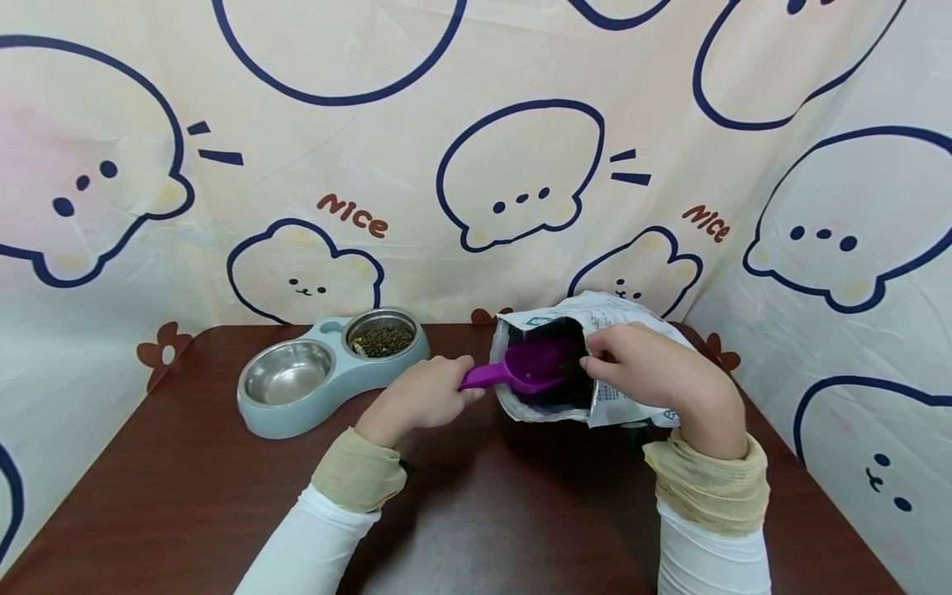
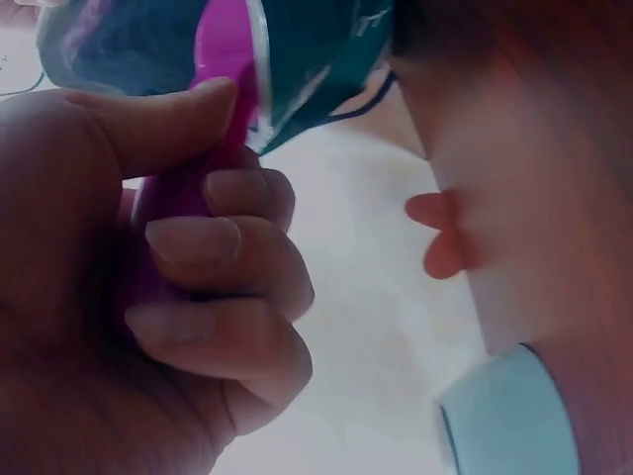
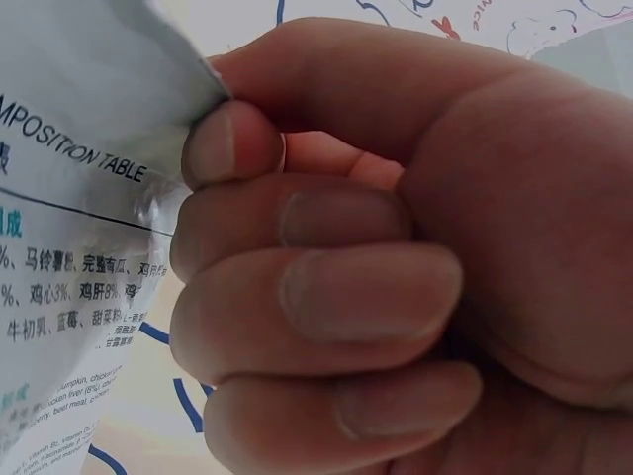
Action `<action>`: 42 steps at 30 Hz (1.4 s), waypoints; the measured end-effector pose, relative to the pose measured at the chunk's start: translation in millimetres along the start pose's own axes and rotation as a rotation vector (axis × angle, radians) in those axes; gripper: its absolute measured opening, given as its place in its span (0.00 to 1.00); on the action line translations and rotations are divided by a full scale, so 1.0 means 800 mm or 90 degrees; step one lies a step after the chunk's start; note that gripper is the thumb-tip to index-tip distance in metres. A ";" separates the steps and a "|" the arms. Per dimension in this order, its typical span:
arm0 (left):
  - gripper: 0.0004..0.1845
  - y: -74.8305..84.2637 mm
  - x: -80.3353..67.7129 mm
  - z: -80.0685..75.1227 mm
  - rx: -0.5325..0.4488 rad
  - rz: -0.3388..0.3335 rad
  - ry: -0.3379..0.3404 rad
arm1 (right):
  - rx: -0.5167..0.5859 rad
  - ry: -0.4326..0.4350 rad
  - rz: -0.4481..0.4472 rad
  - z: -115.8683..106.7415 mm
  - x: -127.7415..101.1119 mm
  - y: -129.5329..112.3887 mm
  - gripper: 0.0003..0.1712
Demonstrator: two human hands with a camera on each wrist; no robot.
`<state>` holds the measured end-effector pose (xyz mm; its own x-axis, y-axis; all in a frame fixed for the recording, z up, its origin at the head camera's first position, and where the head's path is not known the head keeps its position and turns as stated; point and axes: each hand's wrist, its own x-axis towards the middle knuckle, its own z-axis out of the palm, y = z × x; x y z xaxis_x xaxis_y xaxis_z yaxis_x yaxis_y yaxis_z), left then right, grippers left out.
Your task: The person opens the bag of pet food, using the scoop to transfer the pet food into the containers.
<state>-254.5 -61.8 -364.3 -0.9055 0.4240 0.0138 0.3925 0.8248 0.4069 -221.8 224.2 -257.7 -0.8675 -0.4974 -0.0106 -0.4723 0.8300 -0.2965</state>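
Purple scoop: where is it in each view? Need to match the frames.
Head: purple scoop right of centre, its bowl inside the open bag, handle gripped by the left hand.
Left wrist: upper left, handle running up through the curled fingers into the bag's mouth.
Right wrist: not in view; only the right hand pinching the bag's printed edge.
Shared landmark: the bag, visible in all three.

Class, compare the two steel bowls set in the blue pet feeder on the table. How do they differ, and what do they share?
The left bowl holds nothing and shows bare shiny steel; the right bowl holds brown kibble. The left bowl sits nearer the camera, the right bowl nearer the backdrop and the food bag. Both are round, steel and sunk in one blue feeder, and neither hand touches them.
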 end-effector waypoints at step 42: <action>0.14 -0.028 -0.020 -0.037 -0.060 0.083 -0.001 | -0.006 0.007 -0.006 0.000 0.001 0.002 0.16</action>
<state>-253.2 -98.0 -346.5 -0.8475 0.5261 0.0707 0.4898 0.7238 0.4860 -223.3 224.7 -258.1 -0.8648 -0.5021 0.0019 -0.4813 0.8279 -0.2879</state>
